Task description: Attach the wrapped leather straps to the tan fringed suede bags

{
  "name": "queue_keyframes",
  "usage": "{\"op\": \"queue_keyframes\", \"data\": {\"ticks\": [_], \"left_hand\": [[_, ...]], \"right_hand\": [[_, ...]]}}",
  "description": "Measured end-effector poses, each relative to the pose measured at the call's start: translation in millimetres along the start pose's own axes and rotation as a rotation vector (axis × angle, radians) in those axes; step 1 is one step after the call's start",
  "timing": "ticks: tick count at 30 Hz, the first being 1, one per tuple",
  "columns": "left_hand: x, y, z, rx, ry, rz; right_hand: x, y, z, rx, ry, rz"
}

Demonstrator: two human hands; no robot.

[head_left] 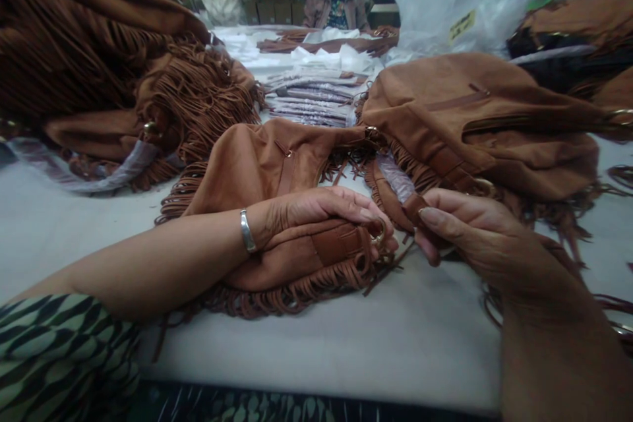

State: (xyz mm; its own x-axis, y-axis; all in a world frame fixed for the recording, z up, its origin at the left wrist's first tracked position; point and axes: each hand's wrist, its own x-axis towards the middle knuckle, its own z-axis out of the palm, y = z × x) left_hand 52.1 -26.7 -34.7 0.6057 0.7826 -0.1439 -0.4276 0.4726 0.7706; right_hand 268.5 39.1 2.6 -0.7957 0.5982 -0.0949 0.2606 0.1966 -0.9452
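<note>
A brown fringed bag [247,165] lies in front of me on the white table. My left hand [341,211] is closed round the bag's end tab, where a gold ring [377,232] shows at the fingers. To the right, my right hand [457,224] pinches the brown end of a strap [415,208] between thumb and fingers. Part of that strap, behind the hand, is wrapped in clear plastic [395,177]. A small gap separates the two hands. The bag's fringe hangs along its near edge, below my left forearm.
Fringed brown bags [198,86] are heaped at the left. Another brown bag [459,92] lies at the right, close behind my right hand. Plastic-wrapped strips [311,99] are stacked at the centre back. Clear plastic bags [430,0] stand behind. Two people are across the table [321,356].
</note>
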Motion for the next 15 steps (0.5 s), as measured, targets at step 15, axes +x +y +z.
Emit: {"op": "queue_keyframes", "data": {"ticks": [15], "left_hand": [[-4,0,10.0,-0.130,-0.023,0.062]], "right_hand": [[-5,8,-11,-0.200,-0.044,0.020]]}}
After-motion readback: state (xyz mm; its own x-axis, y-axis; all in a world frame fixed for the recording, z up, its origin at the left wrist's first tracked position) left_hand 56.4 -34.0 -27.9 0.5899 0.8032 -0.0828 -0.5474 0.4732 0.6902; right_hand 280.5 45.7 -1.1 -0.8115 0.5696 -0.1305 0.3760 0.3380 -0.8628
